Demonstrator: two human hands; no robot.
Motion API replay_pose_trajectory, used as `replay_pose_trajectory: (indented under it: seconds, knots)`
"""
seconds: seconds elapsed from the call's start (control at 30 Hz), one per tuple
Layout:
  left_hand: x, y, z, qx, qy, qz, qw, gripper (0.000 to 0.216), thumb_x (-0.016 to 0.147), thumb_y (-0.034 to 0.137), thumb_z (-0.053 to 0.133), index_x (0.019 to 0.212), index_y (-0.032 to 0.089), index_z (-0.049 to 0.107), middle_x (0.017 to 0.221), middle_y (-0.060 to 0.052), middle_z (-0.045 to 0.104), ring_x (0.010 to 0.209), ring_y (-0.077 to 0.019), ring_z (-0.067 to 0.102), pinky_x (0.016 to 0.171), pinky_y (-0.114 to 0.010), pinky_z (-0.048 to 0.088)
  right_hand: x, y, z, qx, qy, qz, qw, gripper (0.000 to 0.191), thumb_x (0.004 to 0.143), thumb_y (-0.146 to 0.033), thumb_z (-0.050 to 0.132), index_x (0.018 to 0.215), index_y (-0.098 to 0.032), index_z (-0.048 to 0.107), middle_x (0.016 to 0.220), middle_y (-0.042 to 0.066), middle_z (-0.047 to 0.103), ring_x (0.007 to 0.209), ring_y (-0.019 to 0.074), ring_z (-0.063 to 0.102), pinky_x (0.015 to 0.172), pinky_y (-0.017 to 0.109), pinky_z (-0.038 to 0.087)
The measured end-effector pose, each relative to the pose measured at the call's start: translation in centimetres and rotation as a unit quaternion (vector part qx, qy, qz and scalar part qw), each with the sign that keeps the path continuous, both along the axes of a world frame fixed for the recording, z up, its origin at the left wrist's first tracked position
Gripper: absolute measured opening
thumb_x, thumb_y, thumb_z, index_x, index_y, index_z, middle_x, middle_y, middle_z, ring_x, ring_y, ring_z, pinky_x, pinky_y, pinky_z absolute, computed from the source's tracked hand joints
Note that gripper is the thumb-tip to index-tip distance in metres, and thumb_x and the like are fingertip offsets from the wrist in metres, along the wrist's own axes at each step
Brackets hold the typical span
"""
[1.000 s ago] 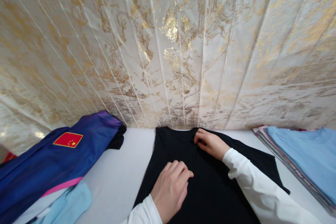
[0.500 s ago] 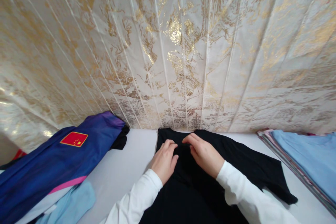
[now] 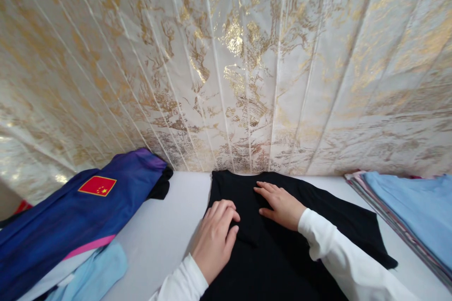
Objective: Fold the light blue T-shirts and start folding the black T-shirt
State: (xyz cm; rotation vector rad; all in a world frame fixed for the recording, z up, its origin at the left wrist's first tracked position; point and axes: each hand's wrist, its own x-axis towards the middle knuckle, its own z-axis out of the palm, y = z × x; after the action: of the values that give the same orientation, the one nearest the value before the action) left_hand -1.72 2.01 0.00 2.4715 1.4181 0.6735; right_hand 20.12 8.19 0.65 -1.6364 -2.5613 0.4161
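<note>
A black T-shirt lies spread on a white surface, its collar end against the wall. My left hand rests on the shirt's left edge, palm down, fingers slightly bent and together, holding nothing. My right hand lies flat on the upper middle of the shirt with fingers stretched toward the left. Both arms wear white sleeves. The shirt's right sleeve sticks out to the right.
A pile of clothes with a blue and purple garment bearing a red flag patch sits at the left, light blue fabric below it. A stack of folded garments topped in light blue sits at the right. A gold-patterned wall stands behind.
Both hands drew back from the collar. My left hand slid down and left along the shirt's edge; my right hand moved slightly right and flattened.
</note>
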Motion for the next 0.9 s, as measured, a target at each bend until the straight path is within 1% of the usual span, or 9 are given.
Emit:
replay_pose_trajectory:
  seconds: [0.07,0.13,0.33,0.43,0.53,0.63,0.73,0.83,0.9]
  knots:
    - [0.0,-0.9,0.2,-0.015,0.008,-0.012,1.0,0.013,0.08,0.008,0.05,0.086,0.02,0.051,0.097,-0.004,0.055,0.093,-0.0227,0.051,0.081,-0.038,0.043,-0.1,0.0,0.0,-0.005,0.0,-0.001,1.0,0.064,0.079,-0.031,0.057,0.138,-0.013,0.042,0.149,0.014,0.031,0.134,0.0323,0.031,0.105,0.049,0.032]
    - [-0.1,-1.2,0.2,-0.02,0.015,-0.018,1.0,0.016,0.077,0.007,0.052,0.084,0.02,0.05,0.094,-0.003,0.054,0.089,-0.0222,0.049,0.078,-0.037,0.042,-0.1,0.0,0.1,-0.009,0.0,0.0,1.0,0.064,0.079,-0.031,0.057,0.138,-0.013,0.041,0.15,0.014,0.031,0.135,0.032,0.031,0.106,0.049,0.031]
    - [-0.5,-1.1,0.5,-0.02,0.026,-0.045,0.998,0.024,0.071,0.001,0.045,0.081,0.022,0.052,0.096,-0.002,0.051,0.09,-0.0207,0.047,0.078,-0.033,0.04,0.1,0.0,0.1,-0.01,-0.001,0.003,1.0,0.064,0.079,-0.03,0.058,0.138,-0.012,0.041,0.149,0.015,0.031,0.135,0.0312,0.03,0.106,0.048,0.031]
    - [-0.3,-1.6,0.7,-0.023,0.019,-0.055,0.998,0.026,0.071,0.002,0.046,0.085,0.022,0.055,0.1,-0.003,0.052,0.093,-0.0216,0.048,0.08,-0.035,0.039,0.1,0.0,0.3,-0.01,0.0,0.001,1.0,0.063,0.078,-0.028,0.059,0.137,-0.014,0.043,0.149,0.015,0.032,0.134,0.0322,0.031,0.104,0.051,0.032]
    - [0.0,-2.1,0.6,-0.03,0.007,-0.093,0.995,0.032,0.07,0.002,0.046,0.093,0.022,0.056,0.103,-0.003,0.054,0.095,-0.0216,0.049,0.082,-0.036,0.039,-0.5,-0.4,0.7,0.003,0.008,0.004,1.0,0.063,0.076,-0.021,0.057,0.137,-0.013,0.043,0.149,0.016,0.031,0.135,0.0301,0.03,0.106,0.05,0.03]
    - [0.2,-2.3,0.4,-0.04,-0.001,-0.128,0.991,0.035,0.071,0.001,0.045,0.097,0.022,0.057,0.102,-0.004,0.056,0.092,-0.0208,0.05,0.084,-0.036,0.04,-1.9,-1.2,0.7,0.054,0.058,0.043,0.996,0.059,0.081,-0.016,0.048,0.139,-0.012,0.039,0.15,0.014,0.029,0.138,0.0245,0.027,0.109,0.045,0.028]
    - [0.2,-2.2,0.4,-0.048,-0.027,-0.136,0.989,0.035,0.075,0.001,0.043,0.097,0.022,0.059,0.101,-0.003,0.059,0.093,-0.0195,0.051,0.088,-0.034,0.041,-3.5,-2.0,-0.3,0.087,0.101,0.1,0.986,0.055,0.087,-0.02,0.041,0.141,-0.013,0.035,0.151,0.011,0.028,0.139,0.022,0.024,0.11,0.043,0.027]
    - [-0.4,-1.6,0.6,-0.061,-0.076,-0.121,0.988,0.033,0.077,-0.001,0.038,0.089,0.022,0.059,0.094,-0.001,0.061,0.092,-0.0162,0.055,0.085,-0.029,0.044,-4.4,-2.4,-1.7,0.084,0.075,0.106,0.988,0.056,0.089,-0.03,0.043,0.142,-0.013,0.035,0.151,0.012,0.025,0.139,0.0243,0.021,0.111,0.046,0.026]
    - [-0.9,-0.6,0.5,-0.047,-0.072,-0.064,0.994,0.035,0.08,-0.001,0.034,0.092,0.021,0.058,0.096,-0.002,0.061,0.093,-0.0151,0.057,0.085,-0.027,0.046,-4.6,-2.5,-2.4,0.083,0.049,0.092,0.991,0.06,0.09,-0.04,0.045,0.142,-0.013,0.034,0.151,0.013,0.022,0.14,0.0274,0.018,0.111,0.049,0.023]
